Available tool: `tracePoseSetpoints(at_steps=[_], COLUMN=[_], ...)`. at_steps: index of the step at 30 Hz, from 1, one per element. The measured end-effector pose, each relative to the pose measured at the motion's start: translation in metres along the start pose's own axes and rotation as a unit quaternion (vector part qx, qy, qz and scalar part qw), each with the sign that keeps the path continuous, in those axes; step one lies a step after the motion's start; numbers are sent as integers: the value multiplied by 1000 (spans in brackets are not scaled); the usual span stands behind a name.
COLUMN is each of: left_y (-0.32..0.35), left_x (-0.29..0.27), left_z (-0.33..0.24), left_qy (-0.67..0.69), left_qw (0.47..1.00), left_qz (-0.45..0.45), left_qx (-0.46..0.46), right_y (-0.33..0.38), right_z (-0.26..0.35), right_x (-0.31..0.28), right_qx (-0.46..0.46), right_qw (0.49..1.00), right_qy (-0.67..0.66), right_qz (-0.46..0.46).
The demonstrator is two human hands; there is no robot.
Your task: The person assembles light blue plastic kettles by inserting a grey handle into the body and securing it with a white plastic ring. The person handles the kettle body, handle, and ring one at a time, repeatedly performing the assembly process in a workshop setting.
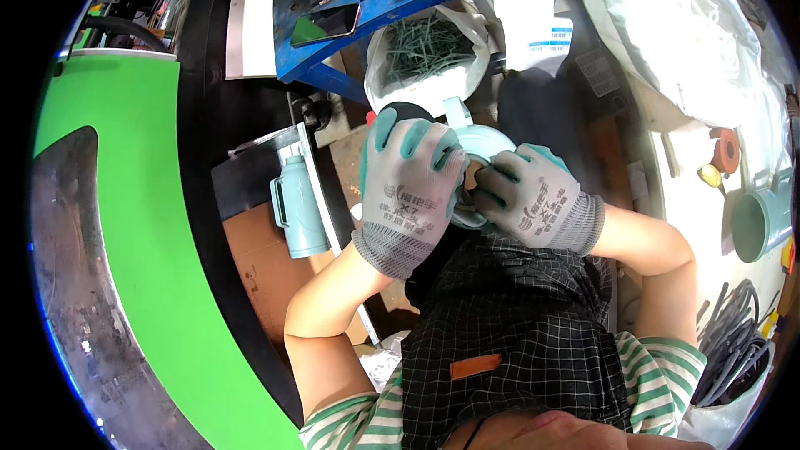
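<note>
A pale teal plastic thermos shell point(485, 142) lies above my lap, its round opening facing me and a tab standing out at its far end. My left hand point(410, 187), in a white and teal work glove, grips the left side of the opening with bent fingers. On the other side my right hand point(537, 198), gloved alike, has its fingers curled in at the rim. Both hands hide much of the shell, and whatever they may pinch inside the opening cannot be made out.
To the left, a teal thermos point(302, 212) with a handle stands in a cardboard box beside a green panel point(137, 200). Ahead are a white bag of green trimmings point(429, 50) and a blue bench point(308, 58). A teal cylinder point(752, 225), a tape roll point(725, 151) and cables point(733, 337) are at right.
</note>
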State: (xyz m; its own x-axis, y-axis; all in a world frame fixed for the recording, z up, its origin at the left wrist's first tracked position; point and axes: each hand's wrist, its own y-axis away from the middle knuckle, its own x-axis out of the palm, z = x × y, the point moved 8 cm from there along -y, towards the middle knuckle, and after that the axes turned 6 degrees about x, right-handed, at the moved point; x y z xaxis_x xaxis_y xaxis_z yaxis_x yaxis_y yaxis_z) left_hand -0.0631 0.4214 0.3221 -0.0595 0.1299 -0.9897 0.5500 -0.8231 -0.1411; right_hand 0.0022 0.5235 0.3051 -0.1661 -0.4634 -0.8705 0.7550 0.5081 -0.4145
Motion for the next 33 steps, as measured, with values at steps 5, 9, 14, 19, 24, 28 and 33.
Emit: tracePoseSetpoints(at_steps=[5,9,14,19,24,28,33], left_y=[11,15,7,7,-3,-2,-8], left_x=[8,17,18,8,18,10,15], left_z=[-4,-1,-2,-5,-1,3,36], left_qy=[-28,2,13,34,56,83,376], left_qw=[999,995,987,996,995,995,926], left_qz=[24,97,159,73,79,32,23], left_qx=[5,-24,-25,30,-4,43,2], right_y=[2,2,-2,0,7,15,96], right_z=[2,5,7,2,-2,-32,-196], right_x=[6,10,10,7,10,-10,18], right_qx=[-8,-13,-31,-11,-14,51,452], right_qw=[999,996,999,1000,998,963,651], right_qy=[9,8,-9,-12,-54,-250,-441], right_qz=[41,88,22,16,-12,-85,-422])
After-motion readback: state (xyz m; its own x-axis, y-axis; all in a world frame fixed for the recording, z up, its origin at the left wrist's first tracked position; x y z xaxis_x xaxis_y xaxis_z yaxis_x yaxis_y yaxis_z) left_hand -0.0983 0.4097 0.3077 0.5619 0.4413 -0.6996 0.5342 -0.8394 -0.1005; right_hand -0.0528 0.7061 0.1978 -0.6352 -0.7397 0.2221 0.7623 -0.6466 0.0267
